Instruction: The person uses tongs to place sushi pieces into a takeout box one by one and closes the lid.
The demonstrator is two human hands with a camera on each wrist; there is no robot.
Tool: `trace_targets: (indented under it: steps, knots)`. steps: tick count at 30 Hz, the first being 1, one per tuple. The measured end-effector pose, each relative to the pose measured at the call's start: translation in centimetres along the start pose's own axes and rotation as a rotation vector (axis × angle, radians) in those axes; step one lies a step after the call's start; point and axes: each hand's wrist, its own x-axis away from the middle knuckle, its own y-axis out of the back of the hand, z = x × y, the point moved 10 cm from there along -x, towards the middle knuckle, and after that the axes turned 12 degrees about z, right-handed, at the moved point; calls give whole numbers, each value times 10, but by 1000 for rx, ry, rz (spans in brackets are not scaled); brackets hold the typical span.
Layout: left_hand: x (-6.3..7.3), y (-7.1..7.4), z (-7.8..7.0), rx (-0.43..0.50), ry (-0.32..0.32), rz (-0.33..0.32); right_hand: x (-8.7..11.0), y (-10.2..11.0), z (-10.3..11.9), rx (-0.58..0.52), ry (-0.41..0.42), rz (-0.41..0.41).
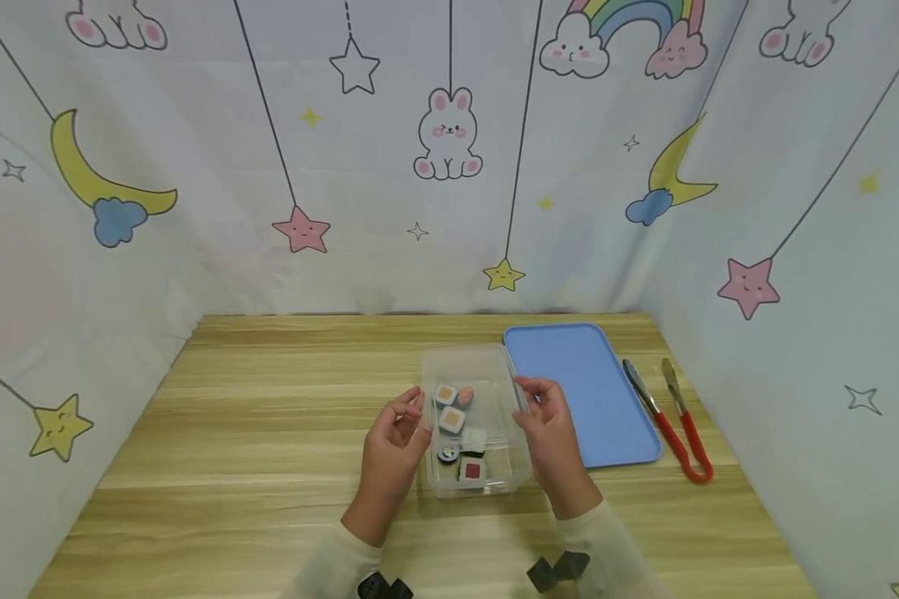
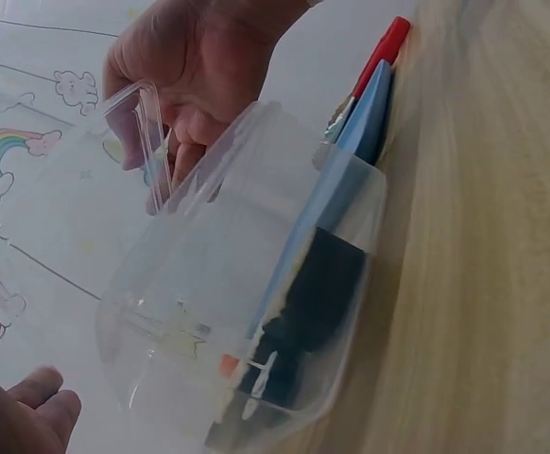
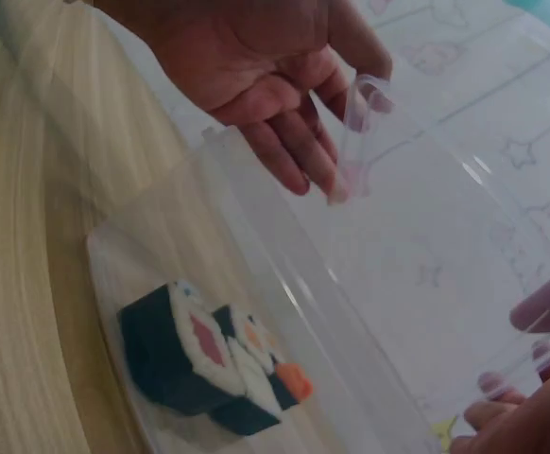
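A clear plastic box (image 1: 511, 476) stands at the middle of the table with several toy sushi pieces inside, some with dark wraps, white rice and a red or orange centre. One sushi roll (image 3: 185, 350) with a red centre shows through its wall. Above the box, a clear lid (image 3: 445, 218) is tilted up, apart from the rim in the wrist views. My left hand (image 1: 397, 449) pinches the lid's left edge between thumb and fingers. On the opposite side, my right hand (image 1: 550, 433) pinches the right edge.
A blue tray (image 1: 592, 391) lies right of the box, behind my right hand. Beyond it, tongs (image 1: 682, 433) with red handles rest spread near the table's right side. A patterned curtain (image 1: 389, 158) encloses the wooden table (image 1: 270, 466) at back and sides.
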Motion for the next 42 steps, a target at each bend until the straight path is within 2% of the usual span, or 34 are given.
trace_targets:
  steps: [4,9,15,21,29,37,42]
  knots:
    - [6,0,10,-28,24,4,4,5,-11,39,-16,26]
    - [10,1,16,-49,32,10,7,10,-22,151,-19,76]
    - [11,3,23,-61,49,13,9,13,-29,178,35,87]
    - [11,4,30,-79,89,23,13,16,-37,181,34,79]
    - [15,1,25,-128,72,43,19,17,-38,218,26,66]
    - [16,-3,20,-275,31,81,23,18,-41,315,16,40]
    - [16,-6,17,-353,58,127,24,18,-36,424,38,32]
